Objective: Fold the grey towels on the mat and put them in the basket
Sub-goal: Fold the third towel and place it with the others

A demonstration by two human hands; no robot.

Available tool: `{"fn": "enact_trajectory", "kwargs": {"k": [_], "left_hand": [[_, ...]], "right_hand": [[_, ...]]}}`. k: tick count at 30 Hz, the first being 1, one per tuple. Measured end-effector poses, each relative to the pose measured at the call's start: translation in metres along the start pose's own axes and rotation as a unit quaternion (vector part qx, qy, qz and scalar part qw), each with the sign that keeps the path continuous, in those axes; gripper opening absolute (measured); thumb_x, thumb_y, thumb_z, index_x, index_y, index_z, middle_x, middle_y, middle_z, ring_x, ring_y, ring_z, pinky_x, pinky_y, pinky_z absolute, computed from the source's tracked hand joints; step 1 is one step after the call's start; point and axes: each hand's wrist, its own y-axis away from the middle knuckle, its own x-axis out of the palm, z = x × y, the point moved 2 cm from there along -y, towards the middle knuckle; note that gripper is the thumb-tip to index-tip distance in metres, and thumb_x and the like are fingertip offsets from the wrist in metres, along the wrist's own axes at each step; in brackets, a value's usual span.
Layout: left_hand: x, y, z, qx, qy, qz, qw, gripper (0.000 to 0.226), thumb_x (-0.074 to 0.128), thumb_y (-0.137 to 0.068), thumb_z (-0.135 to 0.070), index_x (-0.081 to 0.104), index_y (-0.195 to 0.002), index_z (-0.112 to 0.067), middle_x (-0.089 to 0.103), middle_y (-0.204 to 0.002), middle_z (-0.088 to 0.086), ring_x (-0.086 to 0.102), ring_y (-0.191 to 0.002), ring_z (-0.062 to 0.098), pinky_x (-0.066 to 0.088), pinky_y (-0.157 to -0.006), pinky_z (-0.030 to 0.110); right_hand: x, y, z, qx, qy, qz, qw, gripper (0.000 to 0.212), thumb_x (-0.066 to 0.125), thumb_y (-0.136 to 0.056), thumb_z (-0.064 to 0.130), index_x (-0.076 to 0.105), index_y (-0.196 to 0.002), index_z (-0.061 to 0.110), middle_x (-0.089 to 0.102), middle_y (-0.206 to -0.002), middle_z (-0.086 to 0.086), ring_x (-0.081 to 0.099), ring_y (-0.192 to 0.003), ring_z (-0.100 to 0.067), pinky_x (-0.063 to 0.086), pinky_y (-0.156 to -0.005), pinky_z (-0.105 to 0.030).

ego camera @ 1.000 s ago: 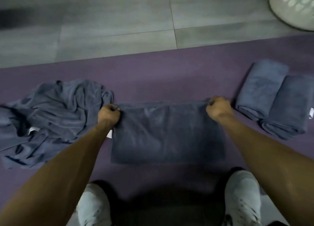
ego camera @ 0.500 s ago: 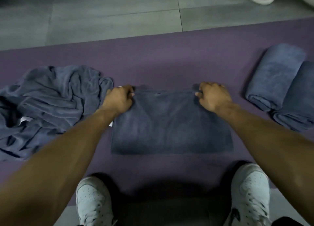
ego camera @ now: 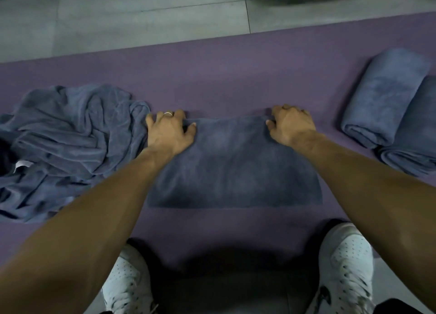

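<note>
Hands have shifted on the half-folded grey towel since 1 second ago: then both fists pinched its far corners, now the left hand lies flat on the far left corner with fingers spread and relaxed, gripping nothing, a ring on 1 finger; the right hand rests on the far right corner with fingers curled down at the edge, and whether it still pinches the cloth or only presses it I cannot tell. The towel lies as a flat rectangle in the middle of the purple mat, just ahead of the person's 2 white shoes; its far edge looks squared, so I judge this fold is laid and being smoothed, with another fold likely due before it matches the finished ones. To the right, near the mat's end, 2 folded towels lie side by side, touching; to the left a crumpled heap of unfolded towels sits just beside the left hand, so a good share of the work remains. The basket is out of view now. A small white tag shows in the heap; no writing on it can be read; the right shoe carries a dark side mark, too blurred to name.
</note>
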Motion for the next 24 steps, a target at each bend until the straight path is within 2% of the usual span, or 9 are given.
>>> {"fn": "enact_trajectory", "kwargs": {"k": [2, 5, 8, 11, 14, 16, 19, 22, 24], "left_hand": [[0.001, -0.001, -0.008, 0.031, -0.004, -0.010, 0.999, 0.044, 0.045, -0.088, -0.051, 0.056, -0.113, -0.016, 0.059, -0.112, 0.015, 0.049, -0.111, 0.036, 0.024, -0.104, 0.050], [0.005, 0.005, -0.031, 0.109, 0.000, -0.038, 0.993, 0.049, 0.040, -0.086, -0.046, 0.056, -0.122, -0.016, 0.056, -0.118, 0.017, 0.050, -0.110, 0.038, 0.029, -0.103, 0.048], [0.020, 0.016, -0.070, 0.189, 0.029, -0.043, 0.981, 0.058, 0.037, -0.088, -0.045, 0.050, -0.134, -0.012, 0.047, -0.139, 0.020, 0.044, -0.126, 0.039, 0.029, -0.109, 0.051], [0.041, 0.023, -0.098, 0.170, 0.043, -0.016, 0.984, 0.068, 0.033, -0.093, -0.049, 0.022, -0.151, -0.015, 0.013, -0.159, 0.015, 0.013, -0.146, 0.035, 0.006, -0.118, 0.052], [0.053, 0.023, -0.103, 0.125, 0.033, -0.020, 0.991, 0.072, 0.021, -0.093, -0.056, 0.008, -0.154, -0.020, 0.000, -0.161, 0.014, 0.002, -0.148, 0.032, -0.002, -0.119, 0.050], [0.056, 0.022, -0.104, 0.120, 0.019, -0.019, 0.992, 0.072, 0.017, -0.092, -0.058, 0.007, -0.154, -0.022, 0.001, -0.161, 0.014, 0.003, -0.148, 0.031, -0.002, -0.119, 0.050], [0.052, 0.023, -0.111, 0.111, 0.003, 0.000, 0.994, 0.072, 0.016, -0.091, -0.056, 0.010, -0.154, -0.021, 0.006, -0.160, 0.014, 0.007, -0.148, 0.032, -0.003, -0.119, 0.051], [0.038, 0.019, -0.130, 0.106, 0.022, 0.026, 0.994, 0.072, 0.027, -0.087, -0.044, 0.019, -0.152, -0.015, 0.015, -0.159, 0.013, 0.012, -0.146, 0.030, 0.000, -0.118, 0.051], [0.022, 0.012, -0.155, 0.152, 0.066, 0.041, 0.985, 0.073, 0.035, -0.081, -0.036, 0.027, -0.150, -0.014, 0.026, -0.156, 0.008, 0.021, -0.144, 0.026, 0.009, -0.118, 0.045]], "right_hand": [[-0.003, 0.000, 0.000, 0.001, 0.009, 0.004, 1.000, 0.043, 0.043, -0.097, 0.039, 0.049, -0.128, 0.009, 0.054, -0.127, -0.018, 0.049, -0.118, -0.039, 0.036, -0.101, -0.045], [-0.007, -0.001, -0.007, -0.009, 0.025, 0.013, 1.000, 0.046, 0.043, -0.095, 0.044, 0.050, -0.124, 0.010, 0.056, -0.125, -0.017, 0.051, -0.117, -0.037, 0.037, -0.100, -0.044], [-0.015, 0.000, -0.020, -0.012, 0.006, 0.050, 0.999, 0.047, 0.048, -0.091, 0.046, 0.052, -0.124, 0.013, 0.058, -0.127, -0.015, 0.054, -0.117, -0.036, 0.041, -0.098, -0.040], [-0.023, 0.003, -0.040, 0.003, -0.003, 0.095, 0.995, 0.051, 0.052, -0.090, 0.040, 0.050, -0.133, 0.014, 0.054, -0.134, -0.016, 0.052, -0.121, -0.036, 0.043, -0.098, -0.038], [-0.017, 0.001, -0.063, 0.040, -0.088, 0.089, 0.991, 0.042, 0.052, -0.093, 0.033, 0.055, -0.126, 0.008, 0.054, -0.133, -0.018, 0.051, -0.121, -0.034, 0.045, -0.098, -0.036], [-0.003, 0.003, -0.077, 0.092, -0.168, 0.044, 0.980, 0.040, 0.055, -0.093, 0.036, 0.057, -0.120, 0.006, 0.058, -0.126, -0.019, 0.054, -0.116, -0.035, 0.047, -0.097, -0.037], [0.020, 0.016, -0.087, 0.164, -0.274, -0.057, 0.946, 0.042, 0.063, -0.088, 0.041, 0.058, -0.106, 0.003, 0.064, -0.108, -0.021, 0.060, -0.101, -0.037, 0.050, -0.084, -0.038], [0.032, 0.032, -0.080, 0.177, -0.332, -0.101, 0.921, 0.046, 0.068, -0.085, 0.038, 0.056, -0.112, 0.003, 0.057, -0.116, -0.018, 0.056, -0.105, -0.035, 0.049, -0.089, -0.040], [0.036, 0.041, -0.075, 0.160, -0.338, -0.100, 0.922, 0.046, 0.068, -0.085, 0.036, 0.053, -0.114, 0.003, 0.048, -0.120, -0.017, 0.052, -0.108, -0.035, 0.048, -0.091, -0.044]]}}
